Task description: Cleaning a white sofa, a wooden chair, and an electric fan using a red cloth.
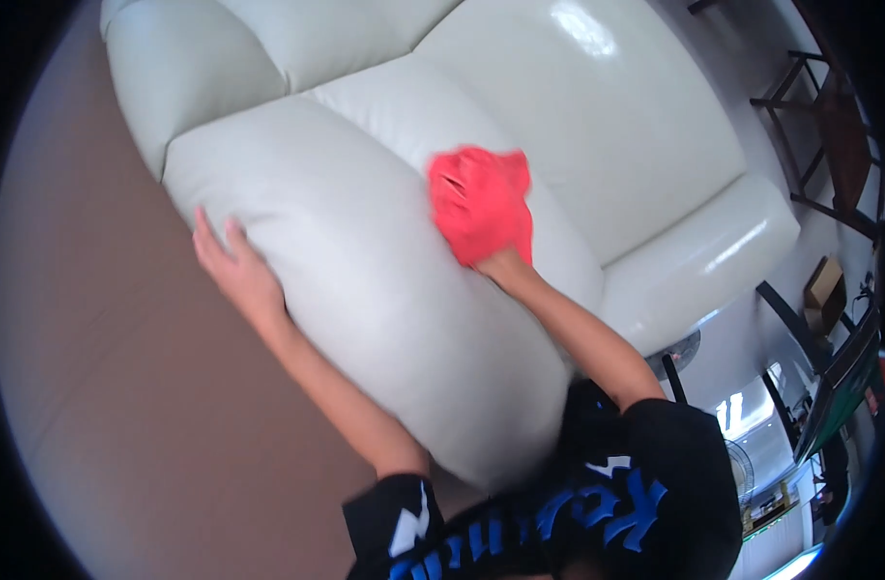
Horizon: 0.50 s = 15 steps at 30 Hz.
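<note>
A red cloth (483, 203) is bunched around my right hand (501, 268), covering nearly all of its fingers. It lies against the inner side of a padded white armrest (365, 251), where the arm meets the seat of a white leather-look sofa (597, 126). My left hand (241, 275) rests on the outer side of the same armrest, fingers spread and nothing held. Both forearms reach forward, one on each side of the armrest.
A plain brown surface (123, 387) borders the sofa on the left. At the far right stand a dark wooden chair (839, 145), a cardboard box (825, 290) and a dark-framed screen (839, 387). A fan (740, 471) is partly visible at lower right.
</note>
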Motion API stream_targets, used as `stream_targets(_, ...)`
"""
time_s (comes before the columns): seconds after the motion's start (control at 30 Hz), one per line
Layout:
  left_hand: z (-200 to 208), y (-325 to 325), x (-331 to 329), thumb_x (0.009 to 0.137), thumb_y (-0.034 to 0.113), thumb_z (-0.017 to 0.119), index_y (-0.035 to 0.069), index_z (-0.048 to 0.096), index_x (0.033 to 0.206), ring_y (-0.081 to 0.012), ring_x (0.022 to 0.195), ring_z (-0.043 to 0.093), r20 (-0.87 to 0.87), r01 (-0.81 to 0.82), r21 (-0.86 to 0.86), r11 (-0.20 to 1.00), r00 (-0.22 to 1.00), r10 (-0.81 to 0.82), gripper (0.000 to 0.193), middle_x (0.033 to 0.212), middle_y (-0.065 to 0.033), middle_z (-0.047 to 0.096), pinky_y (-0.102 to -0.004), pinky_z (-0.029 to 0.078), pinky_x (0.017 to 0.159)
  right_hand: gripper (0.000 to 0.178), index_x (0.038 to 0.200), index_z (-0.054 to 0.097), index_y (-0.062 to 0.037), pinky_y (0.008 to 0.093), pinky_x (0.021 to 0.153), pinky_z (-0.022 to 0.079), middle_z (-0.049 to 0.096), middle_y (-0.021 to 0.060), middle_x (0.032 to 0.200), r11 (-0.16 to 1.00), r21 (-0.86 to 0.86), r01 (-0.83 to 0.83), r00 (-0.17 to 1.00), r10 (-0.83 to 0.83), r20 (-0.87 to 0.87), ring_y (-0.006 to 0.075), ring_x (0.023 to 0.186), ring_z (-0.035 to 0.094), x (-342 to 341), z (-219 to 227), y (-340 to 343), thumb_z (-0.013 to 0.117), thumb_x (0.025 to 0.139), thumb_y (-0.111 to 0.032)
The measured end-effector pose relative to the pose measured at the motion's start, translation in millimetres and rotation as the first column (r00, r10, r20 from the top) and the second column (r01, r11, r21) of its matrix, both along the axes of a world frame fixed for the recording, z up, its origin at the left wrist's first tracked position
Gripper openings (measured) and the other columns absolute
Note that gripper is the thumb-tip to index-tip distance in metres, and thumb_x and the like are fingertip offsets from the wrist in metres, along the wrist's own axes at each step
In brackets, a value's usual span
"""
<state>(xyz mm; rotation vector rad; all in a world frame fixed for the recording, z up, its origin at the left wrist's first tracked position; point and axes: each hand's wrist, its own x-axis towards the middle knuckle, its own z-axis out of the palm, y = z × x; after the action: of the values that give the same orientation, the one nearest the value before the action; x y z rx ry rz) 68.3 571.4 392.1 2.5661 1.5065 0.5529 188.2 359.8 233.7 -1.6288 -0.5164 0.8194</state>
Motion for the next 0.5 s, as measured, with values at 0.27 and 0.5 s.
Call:
stream_targets(0.27, -24, -26, 44, 0.098, 0.033, 0.039, 0.009, 0.04, 0.143, -0.0302, 0.133, 0.038, 0.158, -0.144, -0.1, 0.985, 0.975, 0.158, 0.051, 0.145, -0.0169, 0.037, -0.0385, 0.031, 0.109, 0.039, 0.09, 0.066, -0.006, 0.0462, 0.078, 0.048, 0.067, 0.016, 0.081, 0.899, 0.095, 0.427, 0.702, -0.396, 0.592, 0.0326, 0.079, 0.063, 120, -187, 243, 0.05, 0.092, -0.041)
stream_targets(0.5, -13, -26, 35, 0.096, 0.036, 0.041, 0.008, 0.04, 0.143, -0.0272, 0.132, 0.039, 0.203, -0.16, -0.189, 0.969, 0.959, 0.198, 0.055, 0.145, -0.0163, 0.038, -0.0373, 0.03, 0.108, 0.039, 0.121, 0.056, -0.0076, 0.0586, 0.102, 0.03, 0.056, 0.0125, 0.123, 0.997, 0.045, -0.068, 0.972, 0.056, 0.226, 0.0336, 0.121, 0.046, 109, -211, 137, 0.055, 0.085, -0.024)
